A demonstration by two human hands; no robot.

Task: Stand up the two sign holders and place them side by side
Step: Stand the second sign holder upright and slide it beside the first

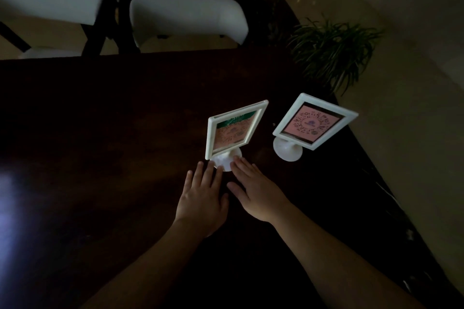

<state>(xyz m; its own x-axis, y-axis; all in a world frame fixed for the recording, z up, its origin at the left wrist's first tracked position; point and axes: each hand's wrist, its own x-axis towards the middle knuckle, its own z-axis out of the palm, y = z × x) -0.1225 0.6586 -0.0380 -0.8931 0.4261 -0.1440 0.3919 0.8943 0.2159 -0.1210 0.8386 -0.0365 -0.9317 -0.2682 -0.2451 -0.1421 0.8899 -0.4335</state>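
Two white-framed sign holders stand upright on round white bases on a dark table (100, 145). The left sign holder (233, 129) has a green and pink card. The right sign holder (313, 121) shows a pink QR card and stands a short gap away, near the table's right edge. My left hand (202, 199) lies flat with fingers spread, fingertips touching the left holder's base. My right hand (258, 190) is also flat, its fingertips resting on the same base from the right. Neither hand grips anything.
Two white chairs with black frames (185, 17) stand behind the table's far edge. A green potted plant (331, 50) sits on the floor beyond the right corner. The table's right edge runs diagonally close to the right holder.
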